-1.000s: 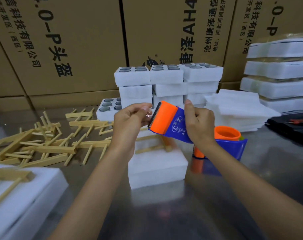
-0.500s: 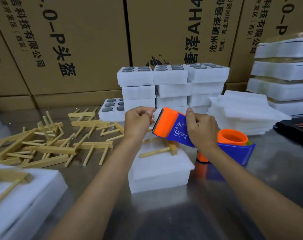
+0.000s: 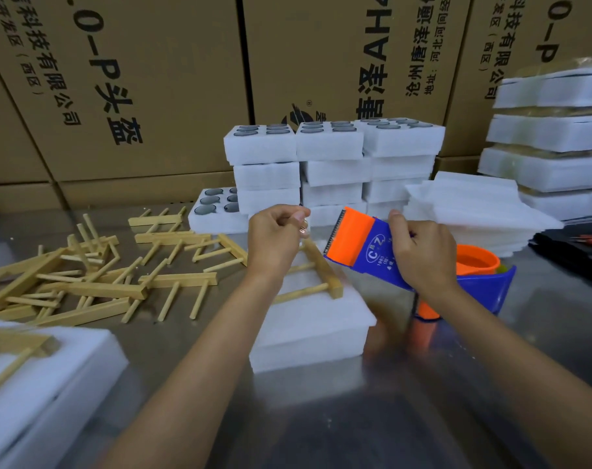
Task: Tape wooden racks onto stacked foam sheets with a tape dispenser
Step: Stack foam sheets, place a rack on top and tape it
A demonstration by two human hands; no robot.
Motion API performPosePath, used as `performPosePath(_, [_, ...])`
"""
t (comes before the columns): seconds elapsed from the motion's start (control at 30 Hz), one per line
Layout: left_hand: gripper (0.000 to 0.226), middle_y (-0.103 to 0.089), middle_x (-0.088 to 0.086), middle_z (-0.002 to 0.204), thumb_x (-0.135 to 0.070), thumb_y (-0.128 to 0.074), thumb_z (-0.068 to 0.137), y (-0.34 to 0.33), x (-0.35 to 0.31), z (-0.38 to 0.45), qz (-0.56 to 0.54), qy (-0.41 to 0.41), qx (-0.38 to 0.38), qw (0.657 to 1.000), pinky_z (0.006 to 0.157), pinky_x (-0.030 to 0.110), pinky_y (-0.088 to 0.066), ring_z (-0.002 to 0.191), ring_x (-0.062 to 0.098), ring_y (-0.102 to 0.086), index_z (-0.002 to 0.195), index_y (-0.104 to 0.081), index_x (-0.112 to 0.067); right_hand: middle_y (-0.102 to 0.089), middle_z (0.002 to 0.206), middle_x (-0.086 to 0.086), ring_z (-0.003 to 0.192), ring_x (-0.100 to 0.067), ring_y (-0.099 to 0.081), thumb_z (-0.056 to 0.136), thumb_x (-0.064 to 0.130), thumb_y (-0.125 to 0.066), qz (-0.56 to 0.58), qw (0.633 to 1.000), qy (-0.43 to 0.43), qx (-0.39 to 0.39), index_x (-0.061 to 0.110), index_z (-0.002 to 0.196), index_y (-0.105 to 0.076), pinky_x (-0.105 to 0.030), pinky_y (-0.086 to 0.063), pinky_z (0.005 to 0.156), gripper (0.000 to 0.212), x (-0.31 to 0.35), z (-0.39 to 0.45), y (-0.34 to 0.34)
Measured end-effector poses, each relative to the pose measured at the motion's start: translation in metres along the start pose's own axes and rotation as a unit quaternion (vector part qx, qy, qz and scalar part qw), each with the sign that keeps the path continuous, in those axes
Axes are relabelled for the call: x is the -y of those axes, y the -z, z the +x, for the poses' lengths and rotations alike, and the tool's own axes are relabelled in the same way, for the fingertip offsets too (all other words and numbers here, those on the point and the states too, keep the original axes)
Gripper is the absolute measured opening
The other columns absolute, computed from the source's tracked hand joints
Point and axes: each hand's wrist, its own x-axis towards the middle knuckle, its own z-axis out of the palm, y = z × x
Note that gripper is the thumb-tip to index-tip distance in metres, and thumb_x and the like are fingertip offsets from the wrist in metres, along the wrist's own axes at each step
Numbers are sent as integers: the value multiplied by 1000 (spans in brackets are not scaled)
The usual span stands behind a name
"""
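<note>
Pinching barely visible tape [image 3: 304, 228], left hand [image 3: 274, 238]

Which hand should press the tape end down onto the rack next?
Left. The left hand pinches the tape end right above the wooden rack, while the right hand grips the tape dispenser.

Tape dispenser [image 3: 372, 255] reads "C Z"; cartons [image 3: 152, 96] "AH4"

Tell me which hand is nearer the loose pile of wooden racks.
Left. The left hand hangs just right of the pile; the right hand, gripping the tape dispenser, is farther right.
</note>
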Motion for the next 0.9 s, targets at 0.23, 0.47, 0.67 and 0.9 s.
performPosePath(0.23, [18,-62,-2,67,-4,-56,96,-17,3,-14,-53,48,-20,997,62,12,-47,52,-1,-55,94,-74,-8,-37,35,0,39,-17,-42,92,48,-37,-89,996,19,14,14,39,-31,-26,-20,45,63,-31,-9,44])
performPosePath(0.47, [21,-62,1,71,-4,-54,96,32,-12,-4,-92,84,-6,992,78,23,-57,57,7,-60,89,-72,-11,-38,35,-8,41,-23,-42,89,52,-35,-130,991,23,31,7,39,-38,-27,-22,45,67,-38,9,67])
performPosePath(0.67, [6,-66,-1,69,-7,-68,89,71,-18,1,-117,88,-13,989,78,25,-59,61,9,-61,89,-74,-7,-46,45,-1,50,-17,-46,88,57,-33,-133,987,62,70,14,42,-47,-27,-24,50,64,1,46,57])
performPosePath(0.9, [13,-75,-5,75,-10,-72,87,109,-13,4,-74,32,-170,982,73,22,-57,67,9,-66,78,-75,-19,-52,55,-2,58,-17,-52,96,58,-37,-90,980,63,164,17,51,-51,-30,-28,53,63,28,55,34])
